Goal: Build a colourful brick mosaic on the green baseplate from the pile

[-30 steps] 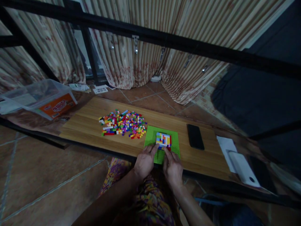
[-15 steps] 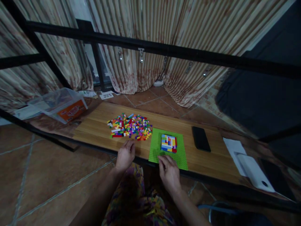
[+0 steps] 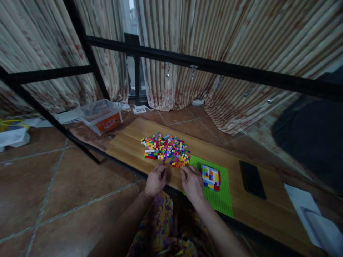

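On my remote feed, the left hand (image 3: 156, 179), fingers curled, is near the loose bricks (image 3: 168, 149) on the table (image 3: 128, 138); the right hand (image 3: 193, 182) overlaps the green baseplate (image 3: 224, 200) in view. I cannot tell either grip's opening or contents. The brick assembly (image 3: 210, 177) sits on the baseplate.

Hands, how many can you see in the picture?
2. The left hand is near the close edge of the loose brick pile. The right hand is at the green baseplate, beside the brick block. No others show.
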Motion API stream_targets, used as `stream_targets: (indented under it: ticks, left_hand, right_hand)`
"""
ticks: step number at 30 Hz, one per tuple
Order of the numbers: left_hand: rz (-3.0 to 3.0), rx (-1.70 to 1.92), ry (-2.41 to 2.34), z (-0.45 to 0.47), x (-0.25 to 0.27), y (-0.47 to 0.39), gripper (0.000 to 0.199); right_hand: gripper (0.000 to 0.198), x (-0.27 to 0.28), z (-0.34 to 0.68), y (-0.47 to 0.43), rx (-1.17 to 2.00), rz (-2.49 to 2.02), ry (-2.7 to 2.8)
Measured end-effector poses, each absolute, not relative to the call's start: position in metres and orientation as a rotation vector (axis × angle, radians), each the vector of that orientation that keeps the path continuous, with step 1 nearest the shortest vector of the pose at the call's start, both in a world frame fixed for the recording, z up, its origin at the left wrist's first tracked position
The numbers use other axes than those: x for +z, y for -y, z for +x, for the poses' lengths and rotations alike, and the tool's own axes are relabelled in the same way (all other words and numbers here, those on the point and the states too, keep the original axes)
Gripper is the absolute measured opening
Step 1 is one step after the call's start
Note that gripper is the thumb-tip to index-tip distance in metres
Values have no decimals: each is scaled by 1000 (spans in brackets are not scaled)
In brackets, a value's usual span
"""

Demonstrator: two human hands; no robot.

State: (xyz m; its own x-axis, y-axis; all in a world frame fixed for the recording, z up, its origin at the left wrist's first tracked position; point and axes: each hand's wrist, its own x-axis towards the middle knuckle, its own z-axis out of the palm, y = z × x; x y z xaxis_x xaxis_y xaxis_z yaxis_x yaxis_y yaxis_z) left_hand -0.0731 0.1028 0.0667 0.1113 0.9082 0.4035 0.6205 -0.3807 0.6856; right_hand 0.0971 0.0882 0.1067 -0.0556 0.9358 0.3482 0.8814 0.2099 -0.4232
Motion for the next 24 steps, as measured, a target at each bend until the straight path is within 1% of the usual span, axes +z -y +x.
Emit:
stream_targets:
  ticks: [8, 16, 21, 24]
  left_hand:
    - [2075, 1117, -1420, -75, 62, -99, 34]
    - [2092, 1064, -1458, -74, 60, -98, 29]
    - [2084, 1064, -1401, -74, 57, -97, 38]
    - [2084, 1058, -1387, -74, 54, -98, 37]
  right_hand:
    - [26, 108, 81, -127, 122, -1647, 2061]
    - [26, 117, 41, -170, 158, -1467, 2250]
    - [26, 118, 12, -194, 198, -1335, 2391]
    - [26, 114, 6, -202, 196, -1308, 2453]
